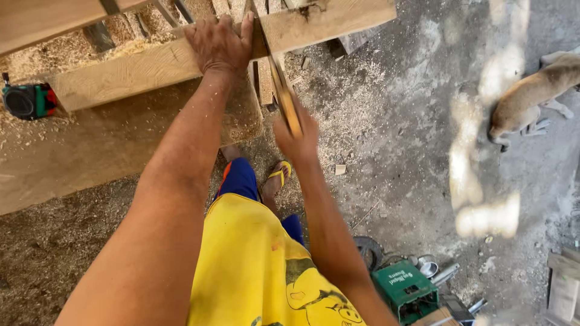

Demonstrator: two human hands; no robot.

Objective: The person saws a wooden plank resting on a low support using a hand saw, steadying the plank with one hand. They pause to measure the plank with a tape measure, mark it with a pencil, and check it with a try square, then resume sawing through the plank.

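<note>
Left hand (220, 43) lay flat and spread on the wooden plank (151, 66), fingers released, pressing it down just beside the cut. His right hand (296, 136) was clenched around the handle of a handsaw (283, 90), whose blade ran up into the plank close against the left thumb. The plank stretched across a low, sawdust-covered surface (90, 145), with more planks (36, 21) stacked behind it. A green and red power tool (27, 101) sat at the surface's left edge, well apart from the hands. Below, one foot in a yellow flip-flop (279, 175) stood on the concrete floor (411, 139) amid wood scraps. A green crate (403, 290) rested near his right elbow, with metal odds and ends beside it. A tan dog (531, 96) stood off to the right, well clear of the sawing.
</note>
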